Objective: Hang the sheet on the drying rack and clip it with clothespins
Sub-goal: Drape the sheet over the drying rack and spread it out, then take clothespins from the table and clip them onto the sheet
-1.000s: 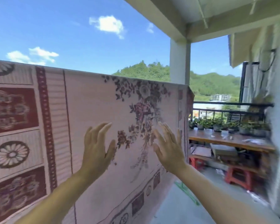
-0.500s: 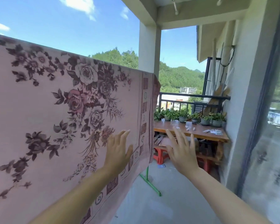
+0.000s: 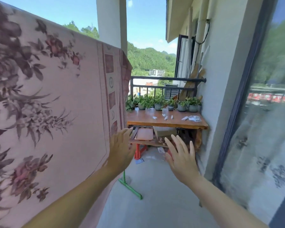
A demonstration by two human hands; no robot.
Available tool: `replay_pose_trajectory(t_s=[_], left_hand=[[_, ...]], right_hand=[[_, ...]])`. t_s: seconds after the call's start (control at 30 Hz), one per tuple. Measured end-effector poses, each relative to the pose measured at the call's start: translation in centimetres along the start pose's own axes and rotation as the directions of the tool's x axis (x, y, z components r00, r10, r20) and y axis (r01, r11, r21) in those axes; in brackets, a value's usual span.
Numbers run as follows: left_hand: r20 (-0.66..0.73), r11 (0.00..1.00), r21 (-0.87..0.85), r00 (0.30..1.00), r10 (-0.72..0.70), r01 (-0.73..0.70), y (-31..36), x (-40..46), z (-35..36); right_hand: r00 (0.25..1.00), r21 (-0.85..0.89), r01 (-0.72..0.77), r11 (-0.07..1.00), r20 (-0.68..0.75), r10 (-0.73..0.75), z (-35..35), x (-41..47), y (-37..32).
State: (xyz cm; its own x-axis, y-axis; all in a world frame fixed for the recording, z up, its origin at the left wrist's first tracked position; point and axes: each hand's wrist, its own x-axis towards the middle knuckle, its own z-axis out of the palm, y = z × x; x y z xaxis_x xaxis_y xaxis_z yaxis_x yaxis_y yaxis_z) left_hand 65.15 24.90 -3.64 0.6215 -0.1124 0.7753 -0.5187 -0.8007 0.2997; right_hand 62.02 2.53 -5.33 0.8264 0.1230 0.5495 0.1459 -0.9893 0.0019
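The sheet (image 3: pixel 56 104) is already draped over the drying rack (image 3: pixel 130 188) (only the rack's green foot shows, w/ the top rail hidden under fabric). No clothespins on it yet, as far as the view shows. Left hand (image 3: pixel 121 151) is raised w/ fingers spread, in front of the sheet's right edge; whether it touches the cloth can't be told. Right hand (image 3: pixel 181 157) is also spread wide, holding nothing, out in the air toward the wooden table (image 3: pixel 166 123). Small white bits lie on that table top, i.e. probably the clothespins (image 3: pixel 166 117), but they're too small to be sure.

The step in hand looks like fetching pins. To do it well: grab several at once so there's no 2nd trip, then clip at the top fold where fabric wraps the rail, starting near this right corner, since a loose corner likely lifts first in wind. Keep the sheet flat while clipping, so no bunching.
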Motion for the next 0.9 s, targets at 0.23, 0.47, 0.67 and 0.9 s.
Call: replay_pose_trajectory(t_s=[0.23,0.47,0.67,0.9], left_hand=[[0.126,0.994,-0.057,0.987,0.098,-0.091,-2.9,8.5,17.1],[0.212,0.995,-0.078,0.976,-0.051,0.069,-7.8,16.3,32.3],[0.250,0.992,-0.061,0.964,-0.095,0.113,-12.9,23.0,42.8],[0.362,0.977,-0.101,0.922,-0.139,0.187,-18.9,32.6,56.8]], right_hand=[[0.994,-0.034,-0.094,0.995,0.053,0.096,9.5,9.1,7.6],[0.979,-0.029,-0.139,0.990,0.146,0.142,19.3,20.0,17.1],[0.964,-0.043,-0.147,0.988,0.216,0.153,28.2,29.0,23.0],[0.946,-0.037,-0.206,0.978,0.248,0.208,37.9,41.8,28.6]])
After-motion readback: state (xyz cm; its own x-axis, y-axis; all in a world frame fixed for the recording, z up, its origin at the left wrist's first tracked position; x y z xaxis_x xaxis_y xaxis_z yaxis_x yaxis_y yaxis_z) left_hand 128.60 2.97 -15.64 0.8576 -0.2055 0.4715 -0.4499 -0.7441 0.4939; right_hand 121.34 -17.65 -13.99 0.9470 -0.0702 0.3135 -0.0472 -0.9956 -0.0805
